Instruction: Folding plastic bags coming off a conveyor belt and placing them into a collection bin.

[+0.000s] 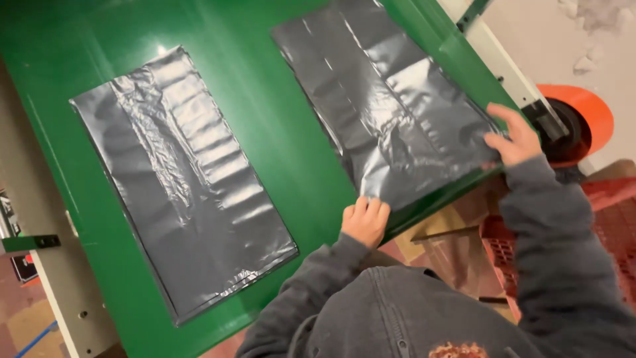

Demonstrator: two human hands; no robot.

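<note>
Two flat dark grey plastic bags on a glossy green table point(285, 152). No contents visible in either bag; both lying pressed flat, so whether anything thin sits inside cannot be told.

Right-hand bag point(391, 99): long and rectangular, set at a slant, running from the far middle of the table toward its near right edge. Smooth and shiny in broad panels, with lengthwise fold lines and a few soft creases near the near end. Near edge reaching the rim of the table, right at both hands.

Left hand point(364, 220): at the near left corner of this bag, fingers point(371, 207) curled over the table edge, tips resting on the plastic. Whether the film is actually pinched cannot be told, thumb hidden below the rim.

Right hand point(513, 138): at the near right corner of the same bag, fingers spread and partly open, tips touching the plastic edge; no firm closing visible.

Left-hand bag point(182, 179): well apart from both hands, on the left half of the table, same slant. Strongly wrinkled down a central strip, with bright crosswise glints, smoother along its sides.

Beyond the right table edge: an orange round part point(586, 109) on the floor and a red latticed crate point(609, 212), contents not visible. Dark grey sleeves point(550, 232) in the near foreground.
</note>
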